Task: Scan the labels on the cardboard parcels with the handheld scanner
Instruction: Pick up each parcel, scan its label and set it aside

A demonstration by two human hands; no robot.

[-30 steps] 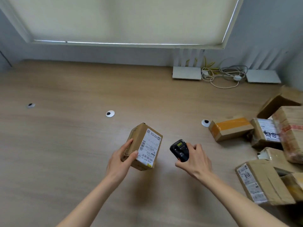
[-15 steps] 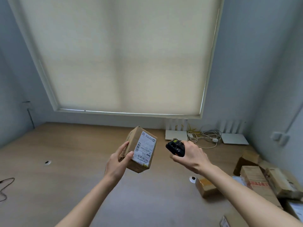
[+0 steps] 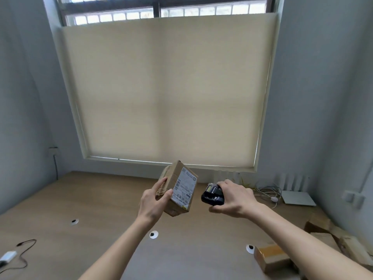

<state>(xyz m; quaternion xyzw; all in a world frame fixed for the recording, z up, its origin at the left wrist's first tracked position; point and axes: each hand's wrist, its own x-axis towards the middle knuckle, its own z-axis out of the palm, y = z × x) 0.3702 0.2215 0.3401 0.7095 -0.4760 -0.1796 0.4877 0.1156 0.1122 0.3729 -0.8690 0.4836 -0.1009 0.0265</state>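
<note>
Head view: far left on the wooden table [image 3: 101,199] I see a thin black cable [image 3: 26,245]. Next comes my left hand [image 3: 153,205]. Its fingers and thumb are curled round a small cardboard box [image 3: 171,188], and it holds the box up in the air above the table, tilted. The white label [image 3: 184,188] faces right, toward the scanner [image 3: 212,195]. The scanner is just beside the box, not touching it. My right hand [image 3: 232,199] is wrapped round the scanner, with its front end aimed at the label.

I think I am on the scanning step for this one box. Next I should keep both hands steady, line the scanner up with the bars low on the label, and press the button. More boxes [image 3: 271,257] wait at the far right on the table.
</note>
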